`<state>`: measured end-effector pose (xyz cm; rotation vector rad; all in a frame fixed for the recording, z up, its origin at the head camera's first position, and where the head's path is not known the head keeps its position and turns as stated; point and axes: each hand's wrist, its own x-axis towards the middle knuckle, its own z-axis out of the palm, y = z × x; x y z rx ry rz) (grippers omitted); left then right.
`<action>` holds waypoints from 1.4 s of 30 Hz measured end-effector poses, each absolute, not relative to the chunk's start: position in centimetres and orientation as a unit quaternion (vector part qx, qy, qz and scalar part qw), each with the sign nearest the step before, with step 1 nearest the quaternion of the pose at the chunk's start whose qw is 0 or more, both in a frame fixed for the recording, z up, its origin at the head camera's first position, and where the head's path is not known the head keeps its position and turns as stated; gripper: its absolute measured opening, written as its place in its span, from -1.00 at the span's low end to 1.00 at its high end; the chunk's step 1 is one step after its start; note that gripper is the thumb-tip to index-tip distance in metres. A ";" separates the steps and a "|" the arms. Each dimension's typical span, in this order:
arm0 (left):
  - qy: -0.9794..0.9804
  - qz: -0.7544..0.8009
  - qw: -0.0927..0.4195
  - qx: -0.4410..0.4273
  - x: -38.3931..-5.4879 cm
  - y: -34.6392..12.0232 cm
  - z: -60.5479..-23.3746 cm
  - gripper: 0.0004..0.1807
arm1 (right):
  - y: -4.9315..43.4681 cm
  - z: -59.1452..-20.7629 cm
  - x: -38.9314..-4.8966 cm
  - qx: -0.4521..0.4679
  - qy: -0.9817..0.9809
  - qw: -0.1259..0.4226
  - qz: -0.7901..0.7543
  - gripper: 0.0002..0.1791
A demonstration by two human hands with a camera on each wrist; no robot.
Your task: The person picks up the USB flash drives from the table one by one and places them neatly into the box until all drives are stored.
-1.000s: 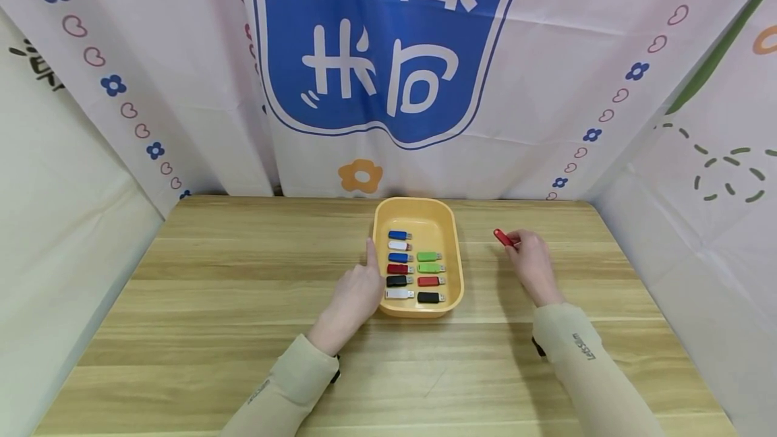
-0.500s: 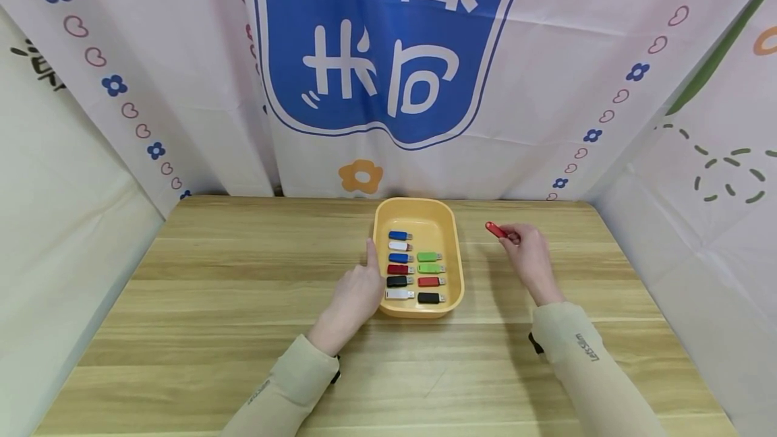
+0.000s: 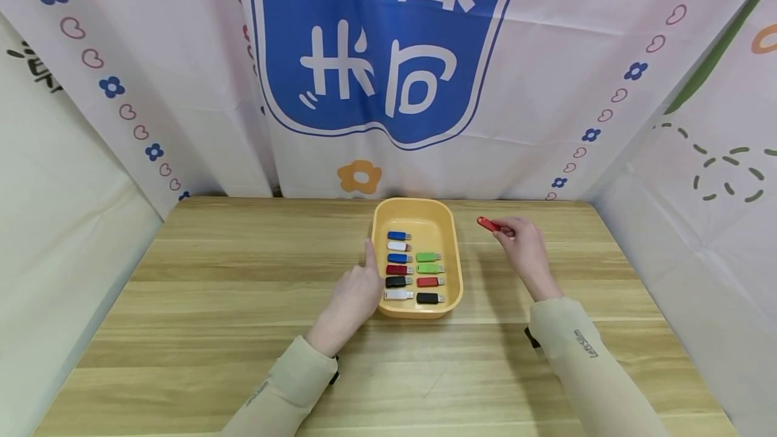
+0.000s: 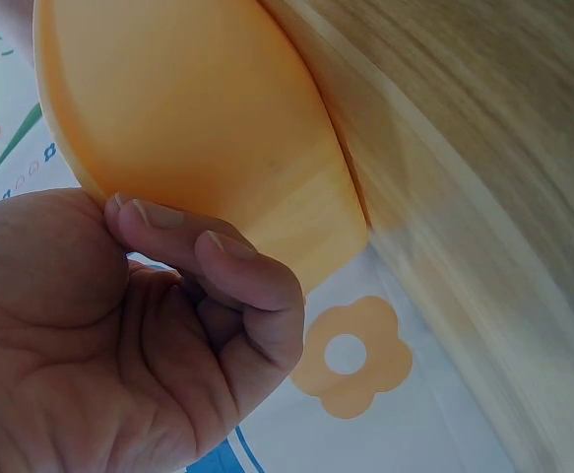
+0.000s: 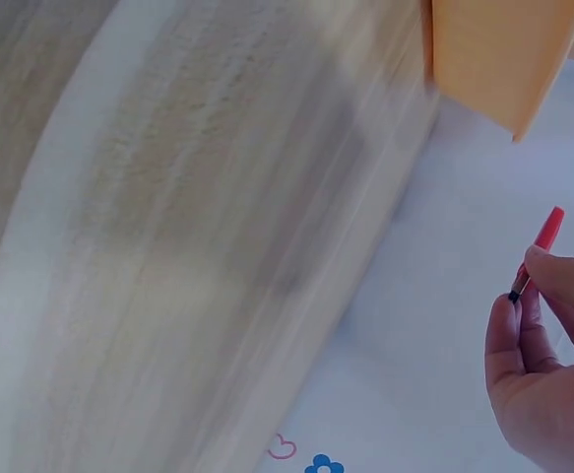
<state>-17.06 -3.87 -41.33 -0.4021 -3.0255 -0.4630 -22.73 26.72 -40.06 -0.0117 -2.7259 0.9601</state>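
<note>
My right hand (image 3: 523, 248) pinches a red USB stick (image 3: 487, 224) between thumb and fingertips, above the table to the right of the yellow tray (image 3: 448, 221). In the right wrist view the stick's red body (image 5: 549, 229) points up, its lower end hidden by the fingers. My left hand (image 3: 355, 292) holds the tray's left side, index finger stretched along the rim, other fingers curled at the outer wall. USB sticks lie in two columns inside: blue (image 3: 398, 236), white, dark red and black on the left; green (image 3: 427, 257), red (image 3: 430, 282) and black on the right.
The wooden table (image 3: 243, 329) reaches back to a printed curtain (image 3: 388, 174). White cloth walls (image 3: 67, 221) stand at both sides. The tray's raised rim lies between the right hand and the sticks inside.
The right hand has moved a little left and toward the back with the red USB stick, which has swung to a flatter angle pointing left. The left hand and tray have stayed put.
</note>
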 end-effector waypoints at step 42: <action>-0.978 -0.157 0.035 -0.135 -17.0 -4.0 -41.5 -0.19 | 20.2 -39.3 -24.1 0.128 -0.945 0.120 0.276 -0.76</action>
